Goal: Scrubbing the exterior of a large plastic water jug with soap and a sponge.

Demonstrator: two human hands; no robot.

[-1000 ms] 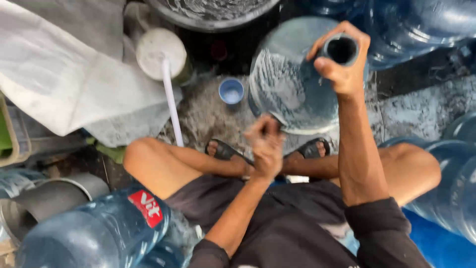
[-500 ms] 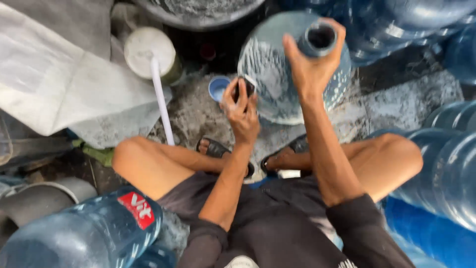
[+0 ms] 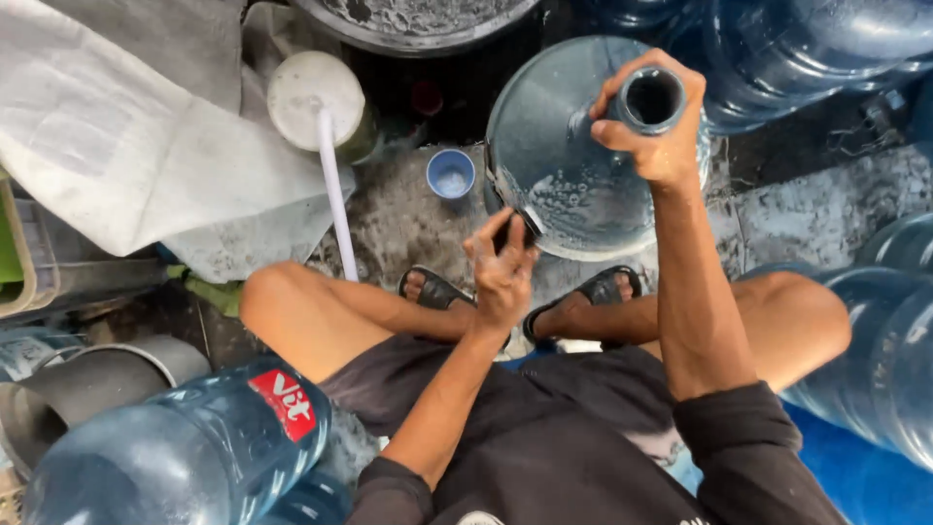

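The person sat low on the wet concrete floor [image 3: 826, 209] with knees spread and both feet in dark sandals [image 3: 437, 289].

**Hands**
- The right hand [image 3: 653, 136] was clenched around the open neck of a large blue water jug [image 3: 569, 165]. The fingers wrapped the neck just below its rim, and the dark mouth faced up toward the camera.
- The left hand [image 3: 502, 272] was closed on a small dark object [image 3: 517, 231] and pressed it against the lower left edge of the jug. What the object was could not be told.

**Water jug**
- The jug stood on the floor directly in front of the feet, between the knees and a metal basin [image 3: 418, 21] at the top of the view.
- Wet droplets or suds showed on its shoulder near the left hand.

**Surroundings**
- A small blue cap [image 3: 451, 175] lay open side up on the floor just left of the jug.
- A round white-lidded container [image 3: 313, 97] stood farther left, with a white stick [image 3: 334, 199] slanting down from it toward the left knee.
- A pale sheet [image 3: 126, 146] covered the upper left area.
- A second blue jug with a red label [image 3: 175, 447] lay on its side beside the left thigh.
- More blue jugs [image 3: 880, 340] were stacked along the right and upper right.
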